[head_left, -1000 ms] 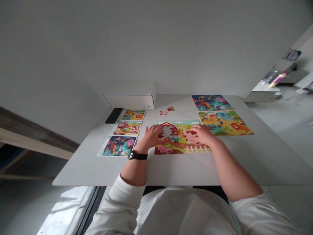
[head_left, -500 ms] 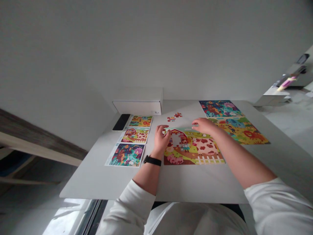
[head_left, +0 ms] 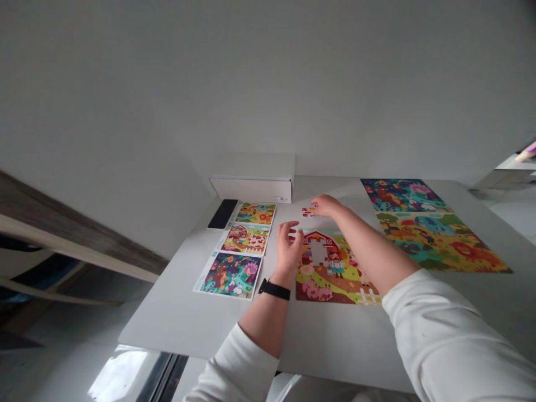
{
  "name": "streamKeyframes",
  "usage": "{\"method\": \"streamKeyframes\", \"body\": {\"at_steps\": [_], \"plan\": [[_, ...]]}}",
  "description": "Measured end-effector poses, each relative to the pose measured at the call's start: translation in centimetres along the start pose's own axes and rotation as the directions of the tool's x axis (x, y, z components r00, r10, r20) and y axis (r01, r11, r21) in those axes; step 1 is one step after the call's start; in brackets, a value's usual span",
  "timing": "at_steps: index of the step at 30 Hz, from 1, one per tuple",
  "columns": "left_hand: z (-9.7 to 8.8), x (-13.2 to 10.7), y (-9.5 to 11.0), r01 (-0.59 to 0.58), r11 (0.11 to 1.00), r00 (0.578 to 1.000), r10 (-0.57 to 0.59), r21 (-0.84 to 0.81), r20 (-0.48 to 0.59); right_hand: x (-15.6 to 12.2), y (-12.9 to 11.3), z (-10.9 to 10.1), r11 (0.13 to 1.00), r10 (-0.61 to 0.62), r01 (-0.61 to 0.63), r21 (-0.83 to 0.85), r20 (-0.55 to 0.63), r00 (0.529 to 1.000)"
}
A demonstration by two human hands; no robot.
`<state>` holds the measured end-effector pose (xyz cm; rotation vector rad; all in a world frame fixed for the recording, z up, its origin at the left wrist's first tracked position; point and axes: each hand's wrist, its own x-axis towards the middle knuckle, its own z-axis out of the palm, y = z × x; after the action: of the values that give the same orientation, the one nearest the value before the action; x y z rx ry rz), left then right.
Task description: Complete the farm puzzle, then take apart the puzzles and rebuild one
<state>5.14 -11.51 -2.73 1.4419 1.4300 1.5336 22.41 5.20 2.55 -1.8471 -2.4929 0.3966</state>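
Note:
A farm jigsaw puzzle (head_left: 322, 285) lies on the table, with a gap of bare white in its red barn. My left hand (head_left: 288, 245) rests at the puzzle's upper left edge, thumb and fingers apart, holding nothing. Beyond the puzzle's top edge, my right hand (head_left: 328, 205) has its fingertips closed on a loose red puzzle piece, mostly hidden by the fingers. Another loose puzzle piece (head_left: 307, 213) lies flat just beside those fingertips. My right forearm covers the puzzle's right part, including most of the cow.
Left of the puzzle lie picture sheets (head_left: 229, 274) and a black phone (head_left: 223, 214). A white box (head_left: 251, 188) stands at the back against the wall. Two other puzzles, a dark colourful one (head_left: 402, 194) and a yellow animal one (head_left: 444, 245), lie at the right.
My right hand has moved left and away from me, from the puzzle's top edge to the loose pieces, and closed on one. My left hand stays by the barn. The view has shifted slightly.

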Motion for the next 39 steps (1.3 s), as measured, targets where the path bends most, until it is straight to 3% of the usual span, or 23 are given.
{"method": "streamKeyframes", "body": {"at_steps": [3,6,11,14,18,22,25,29,34,39], "plan": [[-0.1,0.1,-0.1,0.017,1.0,1.0,-0.017,-0.005,-0.001,0.6,-0.3,0.6,1.0,0.008,-0.008,-0.017,0.022,1.0],[-0.1,0.2,-0.2,0.031,1.0,1.0,-0.031,-0.006,0.001,0.5,0.1,1.3,0.999,0.009,-0.007,0.039,-0.049,0.999],[0.0,0.3,-0.4,0.013,1.0,1.0,-0.013,0.021,0.02,-1.8,1.2,2.2,0.934,0.074,-0.001,0.357,-0.192,0.979],[0.1,0.5,-0.6,0.009,1.0,1.0,-0.01,0.023,0.025,-4.7,2.0,2.4,0.792,0.123,0.055,0.608,-0.247,0.961],[0.2,0.6,-0.5,-0.022,0.999,0.998,0.02,0.027,0.057,-10.2,3.1,2.7,0.495,0.13,0.098,0.863,-0.185,0.974],[0.3,0.1,0.4,-0.124,0.989,0.983,0.111,0.085,0.146,-15.7,3.6,3.9,0.267,0.172,0.107,0.958,-0.156,0.973],[0.5,-0.8,1.7,-0.259,0.96,0.941,0.226,0.106,0.251,-18.7,3.3,5.2,0.181,0.218,0.118,0.976,-0.157,0.963],[0.6,-2.6,3.2,-0.256,0.966,0.889,0.219,0.04,0.402,-20.5,2.2,6.6,0.189,0.205,0.17,0.967,-0.208,0.956],[0.5,-3.5,3.3,-0.076,0.994,0.886,0.101,-0.073,0.453,-20.8,0.6,7.1,0.218,0.114,0.217,0.952,-0.246,0.963],[0.2,-3.2,3.1,0.094,0.973,0.875,0.021,-0.21,0.484,-21.3,-0.5,7.3,0.339,0.058,0.205,0.918,-0.238,0.97]]}}
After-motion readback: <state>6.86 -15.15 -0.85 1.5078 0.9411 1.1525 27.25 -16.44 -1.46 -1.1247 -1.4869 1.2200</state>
